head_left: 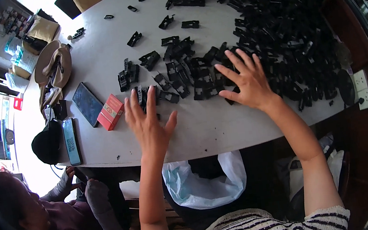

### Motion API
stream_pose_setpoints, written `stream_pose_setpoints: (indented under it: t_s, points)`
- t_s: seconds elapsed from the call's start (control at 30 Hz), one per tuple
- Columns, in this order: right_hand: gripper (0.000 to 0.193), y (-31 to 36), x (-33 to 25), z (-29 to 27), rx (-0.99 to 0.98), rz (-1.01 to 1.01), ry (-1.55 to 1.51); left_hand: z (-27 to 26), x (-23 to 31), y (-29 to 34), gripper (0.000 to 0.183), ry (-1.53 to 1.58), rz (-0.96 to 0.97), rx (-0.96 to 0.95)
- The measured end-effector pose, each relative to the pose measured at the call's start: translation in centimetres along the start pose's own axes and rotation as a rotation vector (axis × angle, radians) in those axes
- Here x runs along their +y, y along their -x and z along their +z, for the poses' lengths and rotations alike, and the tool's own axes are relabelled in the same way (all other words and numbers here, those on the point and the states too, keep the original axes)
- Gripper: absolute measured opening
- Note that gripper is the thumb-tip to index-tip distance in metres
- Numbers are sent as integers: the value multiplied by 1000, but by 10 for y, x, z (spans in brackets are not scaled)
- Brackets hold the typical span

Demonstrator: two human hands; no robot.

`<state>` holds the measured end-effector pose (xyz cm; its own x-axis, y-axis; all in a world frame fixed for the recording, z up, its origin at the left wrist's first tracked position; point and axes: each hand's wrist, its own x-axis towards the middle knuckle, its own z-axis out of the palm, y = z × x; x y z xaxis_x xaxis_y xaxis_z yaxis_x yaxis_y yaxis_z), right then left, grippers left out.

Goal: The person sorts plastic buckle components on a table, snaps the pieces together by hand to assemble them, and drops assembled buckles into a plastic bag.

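Both my hands reach over a white table (187, 137) strewn with small black plastic clips (178, 72). My left hand (146, 124) is open, fingers spread, its fingertips over a few clips near the red box. Also open, my right hand (249, 81) has its fingers stretched over the left edge of a large heap of black plastic parts (285, 42). Neither hand shows anything in its grasp. Whether the fingertips touch the pieces I cannot tell. Several single clips lie apart toward the far side.
Left of my hands lie a red box (111, 112), a dark phone (87, 104), a light blue slim case (71, 142), a black cap (47, 144) and a beige hat (54, 66). A white plastic bag (206, 183) hangs open below the table edge. Another person (63, 212) sits at lower left.
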<state>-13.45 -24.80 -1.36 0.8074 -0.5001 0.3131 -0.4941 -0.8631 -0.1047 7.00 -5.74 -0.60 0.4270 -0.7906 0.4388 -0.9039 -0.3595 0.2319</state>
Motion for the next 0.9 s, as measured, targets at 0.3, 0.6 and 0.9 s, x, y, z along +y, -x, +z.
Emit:
stream_pose_setpoints:
  t_s: [0.3,0.6,0.9]
  points:
    - [54,-32,-16,4,-36,-125,51,39,0,-20,72,292,-91,53]
    - [66,-33,-73,8,-161,-356,200,71,14,-5,61,423,-35,207]
    - [39,-79,-18,-16,-175,-288,43,74,37,-62,52,458,115,38]
